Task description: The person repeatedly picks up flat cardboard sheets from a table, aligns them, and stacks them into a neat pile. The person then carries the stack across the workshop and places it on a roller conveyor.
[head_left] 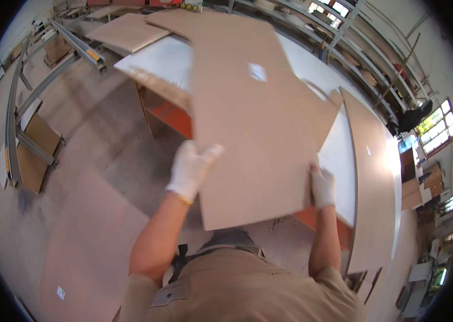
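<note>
A large flat brown wood panel [253, 139] with a small white label spans the middle of the view, its near end close to my body. My left hand [190, 169], in a white glove, grips its left edge, thumb over the top face and the other fingers hidden. On the opposite edge my right hand [323, 187], also gloved, is closed round the side near the corner. Under the panel stands a white-topped workbench [157, 61] with orange showing below. More brown panel pieces [130, 32] lie at the far left of the bench.
A tall brown panel [368, 177] stands along the bench's right side. Another labelled panel [87, 257] is low at my left. Metal rails on a frame [79, 45] reach in from the left. Long metal shelving [339, 37] lines the far right wall.
</note>
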`<move>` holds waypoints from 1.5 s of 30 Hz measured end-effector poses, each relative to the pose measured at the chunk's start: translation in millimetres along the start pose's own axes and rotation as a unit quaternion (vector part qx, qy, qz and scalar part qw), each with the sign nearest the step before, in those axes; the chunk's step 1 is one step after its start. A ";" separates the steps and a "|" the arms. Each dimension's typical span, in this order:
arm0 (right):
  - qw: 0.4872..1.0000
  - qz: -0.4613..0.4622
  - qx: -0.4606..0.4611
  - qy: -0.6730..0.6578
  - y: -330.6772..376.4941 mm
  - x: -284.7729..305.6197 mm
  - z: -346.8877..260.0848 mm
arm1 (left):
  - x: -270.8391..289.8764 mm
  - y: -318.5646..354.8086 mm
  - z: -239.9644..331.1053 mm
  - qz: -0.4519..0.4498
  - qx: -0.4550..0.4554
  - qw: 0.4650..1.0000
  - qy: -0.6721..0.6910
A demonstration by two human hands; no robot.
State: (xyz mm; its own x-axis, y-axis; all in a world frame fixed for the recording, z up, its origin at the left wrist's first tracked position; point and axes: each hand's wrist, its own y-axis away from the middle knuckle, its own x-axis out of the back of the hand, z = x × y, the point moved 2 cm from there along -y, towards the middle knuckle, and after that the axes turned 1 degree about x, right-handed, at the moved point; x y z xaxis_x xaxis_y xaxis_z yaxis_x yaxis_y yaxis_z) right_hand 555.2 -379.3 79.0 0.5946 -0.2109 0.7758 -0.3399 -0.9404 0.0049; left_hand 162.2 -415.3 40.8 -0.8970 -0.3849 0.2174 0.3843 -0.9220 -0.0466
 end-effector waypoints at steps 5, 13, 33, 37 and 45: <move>0.988 0.080 -0.128 0.022 -64.2 46.9 84.9 | -162.7 -91.2 46.1 -0.260 0.027 0.959 -0.106; 0.910 -0.026 -0.118 0.396 -129.8 63.4 61.9 | -196.8 -311.8 29.8 -0.191 -0.012 0.915 -0.356; 0.908 -0.397 0.124 -0.058 -447.9 -242.7 -343.3 | -32.9 -248.5 -5.0 -0.028 0.190 0.886 0.422; 0.934 -0.347 0.063 -0.050 -396.8 -275.4 -326.4 | 1.9 -167.3 -17.7 -0.015 0.236 0.890 0.389; 0.872 -0.195 0.397 0.209 -317.7 -243.3 -285.4 | -20.4 -18.9 -51.3 0.061 0.212 0.911 0.348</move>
State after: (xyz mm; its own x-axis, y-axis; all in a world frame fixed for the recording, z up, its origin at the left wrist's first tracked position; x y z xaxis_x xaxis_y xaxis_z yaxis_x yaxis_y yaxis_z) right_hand 310.6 46.8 68.8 0.1785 0.1252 0.9759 0.5390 -0.8422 0.0094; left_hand 162.0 -392.2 -12.8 -0.7066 -0.5531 -0.4413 0.4087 -0.8281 0.3836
